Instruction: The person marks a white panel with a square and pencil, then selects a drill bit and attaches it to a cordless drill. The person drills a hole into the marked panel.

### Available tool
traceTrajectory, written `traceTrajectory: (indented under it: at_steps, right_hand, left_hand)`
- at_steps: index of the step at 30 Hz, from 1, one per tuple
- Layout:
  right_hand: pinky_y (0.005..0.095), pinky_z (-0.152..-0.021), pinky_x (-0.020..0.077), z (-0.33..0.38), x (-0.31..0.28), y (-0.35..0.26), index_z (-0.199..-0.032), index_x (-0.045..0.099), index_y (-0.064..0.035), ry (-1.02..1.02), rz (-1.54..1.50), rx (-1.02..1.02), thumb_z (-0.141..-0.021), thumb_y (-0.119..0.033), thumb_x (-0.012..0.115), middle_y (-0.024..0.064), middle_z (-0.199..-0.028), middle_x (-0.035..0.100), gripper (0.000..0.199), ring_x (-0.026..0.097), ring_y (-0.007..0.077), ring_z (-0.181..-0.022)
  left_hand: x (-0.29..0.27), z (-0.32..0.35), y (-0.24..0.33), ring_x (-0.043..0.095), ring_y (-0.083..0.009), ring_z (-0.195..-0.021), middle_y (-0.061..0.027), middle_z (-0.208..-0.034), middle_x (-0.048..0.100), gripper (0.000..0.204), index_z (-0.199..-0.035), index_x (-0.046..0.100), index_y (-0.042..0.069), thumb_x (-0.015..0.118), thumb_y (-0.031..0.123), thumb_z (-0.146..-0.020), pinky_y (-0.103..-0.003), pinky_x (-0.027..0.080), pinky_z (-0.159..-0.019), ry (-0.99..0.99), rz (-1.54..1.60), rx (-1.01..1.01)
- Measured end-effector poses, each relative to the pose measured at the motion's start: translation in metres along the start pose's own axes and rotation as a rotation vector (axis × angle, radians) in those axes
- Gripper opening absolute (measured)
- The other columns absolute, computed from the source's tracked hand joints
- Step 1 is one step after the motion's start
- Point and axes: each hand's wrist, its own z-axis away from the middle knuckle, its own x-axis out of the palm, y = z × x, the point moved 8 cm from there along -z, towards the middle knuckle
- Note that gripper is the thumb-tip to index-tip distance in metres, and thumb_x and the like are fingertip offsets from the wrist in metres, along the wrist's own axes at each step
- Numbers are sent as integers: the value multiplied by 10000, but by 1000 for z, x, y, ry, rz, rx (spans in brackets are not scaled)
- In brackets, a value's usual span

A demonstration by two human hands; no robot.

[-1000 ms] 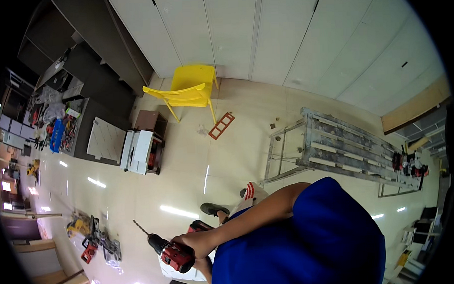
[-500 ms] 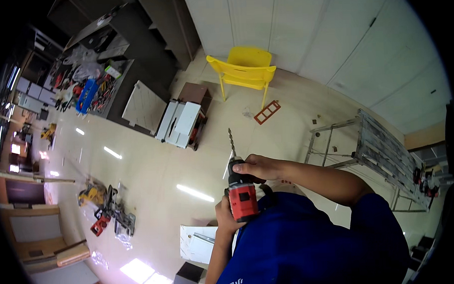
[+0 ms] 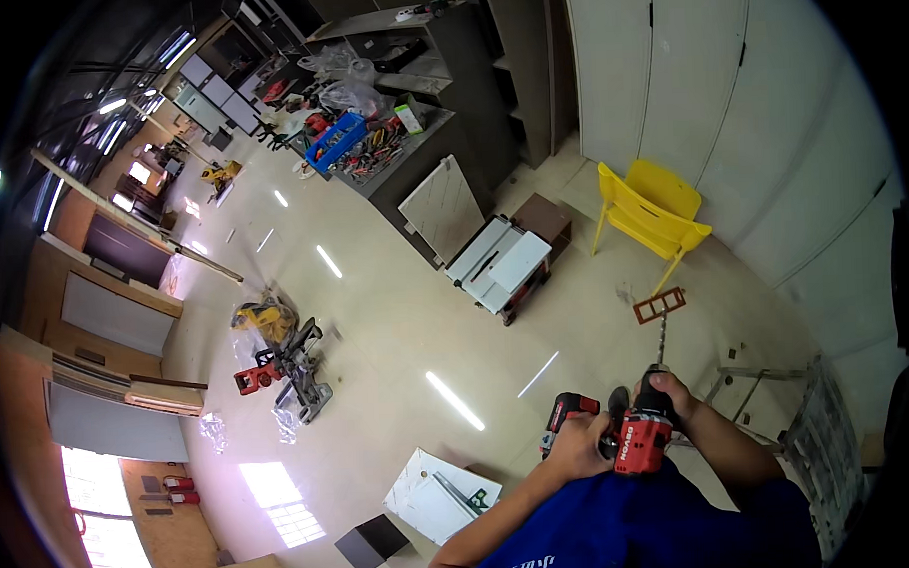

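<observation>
A red and black cordless drill point(image 3: 644, 442) is in both my hands, close in front of my blue shirt. My left hand point(image 3: 582, 448) is wrapped round its handle, and the red and black battery end point(image 3: 567, 416) sticks out to the left of that hand. My right hand point(image 3: 677, 394) is closed round the black chuck at the front of the drill. From the chuck a long twisted drill bit point(image 3: 663, 339) points away from me. Its tip appears over an orange-brown frame-like piece point(image 3: 659, 305) on the floor; I cannot tell how far above it.
A yellow chair point(image 3: 654, 212) stands by white panels at the far right. A table saw point(image 3: 499, 267) is left of it, beside a tool-strewn bench point(image 3: 410, 165). A mitre saw point(image 3: 295, 365) sits on the floor at left. A scuffed metal platform point(image 3: 826, 446) stands at my right.
The view has swung left, so the room appears shifted right. The drill has turned in my hands, and its battery end now shows at the left. Both hands stay on it.
</observation>
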Motion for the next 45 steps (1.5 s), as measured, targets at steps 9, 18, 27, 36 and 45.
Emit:
traceTrajectory:
  at_steps: [9, 18, 27, 36, 45]
  right_hand:
    - [366, -700, 520, 11, 21, -13, -750, 583, -6, -209, -119, -121, -788, -537, 685, 114, -783, 604, 542, 612, 234, -707]
    - [293, -522, 362, -5, 78, -58, -648, 481, -65, -384, 38, -384, -770, -611, 702, 21, -618, 501, 601, 453, 131, -557]
    - [275, -588, 411, -1, 70, -35, -667, 535, -41, -238, 63, -189, -863, -503, 605, 42, -661, 534, 507, 505, 137, -619]
    - [334, -479, 255, -11, 142, -71, -511, 350, -84, -476, 26, -547, -782, -512, 725, 19, -478, 365, 630, 326, 155, -465]
    - [311, -603, 385, -59, 149, -53, -682, 535, -38, -362, 262, -382, -854, -565, 621, 32, -648, 505, 561, 475, 146, -654]
  left_hand:
    - [-5, -21, 4, 538, -304, -573, -116, -645, 501, 399, -758, 442, 69, 812, 187, -667, -367, 419, -533, -130, 179, 79]
    - [-27, -20, 7, 547, -306, -574, -93, -638, 501, 405, -837, 501, 66, 811, 268, -672, -379, 431, -540, -40, 232, 134]
    - [-42, -8, 8, 557, -279, -561, -101, -639, 525, 378, -805, 502, 65, 796, 269, -683, -356, 428, -524, -103, 180, 54]
    - [-64, -1, -3, 425, -242, -519, -66, -618, 399, 501, -724, 394, 85, 827, 317, -621, -340, 331, -498, -13, 361, 113]
    - [-106, 15, -17, 425, -269, -496, -68, -575, 395, 477, -713, 385, 94, 821, 259, -611, -361, 341, -481, 191, 195, 2]
